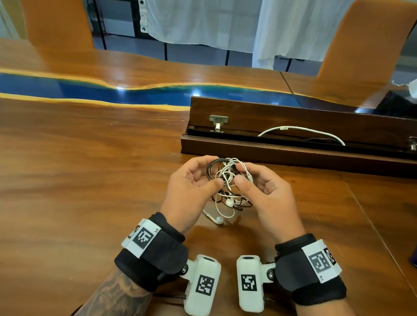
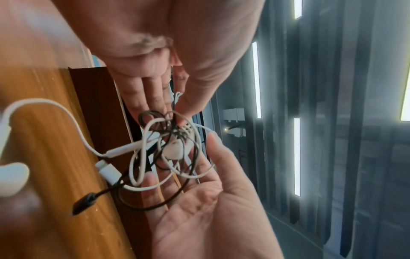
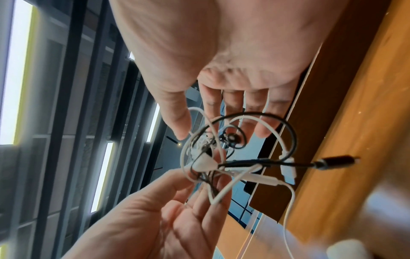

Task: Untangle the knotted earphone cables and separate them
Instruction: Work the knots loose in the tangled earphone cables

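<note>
**Both hands holding a knot of white and black earphone cables above the bench**

The grip of each hand is closed on the same knot of cables (image 1: pixel 228 180), which is held between the two hands just above the wooden bench (image 1: pixel 72 169). The left hand (image 1: pixel 191 189) is turned palm up, and its thumb is pressed against the near side of the knot while its fingers curl behind it. The right hand (image 1: pixel 267 197) is placed opposite, with its thumb and curled fingers pinching the other side of the knot.

Two sets of earphones are wound together: a white cable (image 2: pixel 142 154) and a black cable (image 3: pixel 286 129). From the left wrist view, the white loops are seen wrapped around black loops at the fingertips, with a white earbud (image 2: pixel 175 150) caught in the middle. A white plug (image 2: pixel 108 172) and a black plug (image 2: pixel 83 204) are seen hanging loose below the knot. A second white earbud (image 1: pixel 217 220) is seen resting on the bench beneath the hands, trailing on its cable.

Behind the hands, a dark wooden cable box (image 1: pixel 305 155) set into the bench is seen with its lid raised, and a white wire (image 1: pixel 302 131) is looped inside it. Two orange chairs (image 1: pixel 55 13) are placed at the far side of the bench.
</note>
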`<state>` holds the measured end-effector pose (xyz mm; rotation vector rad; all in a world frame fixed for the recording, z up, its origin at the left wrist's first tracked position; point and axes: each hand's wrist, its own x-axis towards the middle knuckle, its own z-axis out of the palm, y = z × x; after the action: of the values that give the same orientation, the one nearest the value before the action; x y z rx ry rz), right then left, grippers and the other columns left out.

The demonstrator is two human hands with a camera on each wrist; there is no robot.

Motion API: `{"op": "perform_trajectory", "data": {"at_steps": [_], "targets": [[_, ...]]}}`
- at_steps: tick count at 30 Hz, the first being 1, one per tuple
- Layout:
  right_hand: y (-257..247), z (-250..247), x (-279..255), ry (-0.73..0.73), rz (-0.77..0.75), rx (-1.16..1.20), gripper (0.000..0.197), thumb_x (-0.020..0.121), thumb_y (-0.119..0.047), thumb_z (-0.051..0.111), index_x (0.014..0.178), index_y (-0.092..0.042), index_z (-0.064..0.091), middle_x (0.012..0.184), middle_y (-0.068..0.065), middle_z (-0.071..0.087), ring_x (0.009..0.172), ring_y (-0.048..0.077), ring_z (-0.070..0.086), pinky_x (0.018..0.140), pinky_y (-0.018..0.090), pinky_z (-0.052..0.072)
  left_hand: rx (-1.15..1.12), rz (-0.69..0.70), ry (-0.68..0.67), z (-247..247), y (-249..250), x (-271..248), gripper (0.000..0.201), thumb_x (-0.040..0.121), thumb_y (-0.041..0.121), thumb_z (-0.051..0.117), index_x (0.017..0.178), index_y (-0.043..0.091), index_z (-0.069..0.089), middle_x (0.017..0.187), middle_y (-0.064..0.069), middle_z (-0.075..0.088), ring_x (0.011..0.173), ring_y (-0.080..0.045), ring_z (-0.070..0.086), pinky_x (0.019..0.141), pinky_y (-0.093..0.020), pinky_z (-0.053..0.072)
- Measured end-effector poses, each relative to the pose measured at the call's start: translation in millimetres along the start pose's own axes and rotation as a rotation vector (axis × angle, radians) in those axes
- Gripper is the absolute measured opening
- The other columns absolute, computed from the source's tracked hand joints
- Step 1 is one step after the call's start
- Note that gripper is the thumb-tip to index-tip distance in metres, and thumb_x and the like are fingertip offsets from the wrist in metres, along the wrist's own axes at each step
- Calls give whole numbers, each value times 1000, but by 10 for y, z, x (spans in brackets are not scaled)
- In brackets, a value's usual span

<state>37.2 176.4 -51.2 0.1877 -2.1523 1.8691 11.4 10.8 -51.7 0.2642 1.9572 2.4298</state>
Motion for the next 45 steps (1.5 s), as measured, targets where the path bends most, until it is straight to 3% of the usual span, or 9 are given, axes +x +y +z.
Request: {"op": "perform_trajectory", "data": {"at_steps": [5,12,21,26,31,35,38,42,45], "targets": [[62,-25,21,64,50,-91,14,89,-31,73,102,-25,75,105,-6,74,98,7,68,86,28,54,-9,39,1,13,-1,-26,37,84,-8,72,116,10,67,106,-11,73,92,-17,71,76,-26,57],[58,-16,13,34,57,-50,9,95,-12,67,98,-15,75,91,-6,75,84,4,69,72,16,53,-117,3,1,39,-21,-23,42,86,-14,64,118,13,66,115,-10,71,95,-18,70,81,-35,58],[47,9,14,-29,57,-79,8,93,-7,69,97,-15,70,99,3,72,92,20,68,82,36,59,-236,-28,-16,41,-11,-5,22,89,-6,63,108,6,67,97,-8,74,84,-16,70,72,-27,57],[26,30,4,17,33,-129,15,89,-12,74,97,-24,70,110,-1,65,100,7,63,92,44,55,-213,-51,72,25,-38,16,13,91,1,65,101,9,67,93,-11,75,74,-17,68,62,-27,55],[-38,39,-9,136,-68,-132,15,80,-43,71,88,-31,70,110,-5,60,99,11,60,83,24,51,-144,-52,108,35,-53,12,12,95,4,63,106,8,63,95,-13,75,73,-20,67,58,-33,55],[-19,46,3,296,-104,-177,24,88,-12,72,82,-26,53,82,-3,52,72,10,49,67,26,45,-128,-52,95,74,-50,-4,19,95,0,62,112,7,61,99,-10,76,80,-20,69,60,-31,57],[37,23,30,279,-85,-170,32,88,4,63,78,-26,54,84,-1,55,76,16,53,71,36,49,-156,-66,84,90,-52,-10,23,95,-2,61,115,7,59,101,-10,76,83,-20,70,63,-33,57],[69,42,19,163,3,-110,28,95,-5,61,92,-31,71,107,2,68,88,14,65,72,23,53,-177,-82,43,100,-36,-30,24,97,0,58,119,8,58,103,-10,76,85,-21,69,65,-33,57],[49,62,21,124,36,-63,19,100,-17,61,95,-29,75,103,2,70,82,8,65,69,21,51,-187,-91,32,90,-27,-30,23,98,1,56,119,10,60,102,-9,76,87,-20,70,71,-36,57]]}}
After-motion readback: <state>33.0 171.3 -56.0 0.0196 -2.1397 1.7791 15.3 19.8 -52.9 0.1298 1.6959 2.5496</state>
